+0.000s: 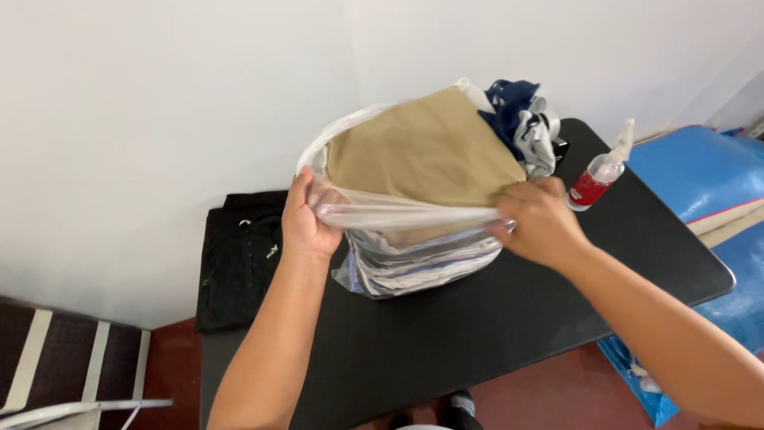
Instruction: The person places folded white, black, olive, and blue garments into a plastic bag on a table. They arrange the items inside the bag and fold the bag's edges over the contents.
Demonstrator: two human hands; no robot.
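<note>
Stretching clear plastic bag [398, 213] mouth: rim pinched by left hand [306, 219] and right hand [541, 223]; tan folded garment [422, 151] best kept flat, pull kept even on black surface [493, 318].

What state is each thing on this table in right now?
Clear plastic bag: open, stuffed full, mouth stretched wide.
Tan cloth: folded, on top.
Blue and grey clothes: crumpled behind.
Black garment: folded flat.
Spray bottle: upright, capped.
Left hand: gripping bag rim.
Right hand: gripping bag rim.
</note>
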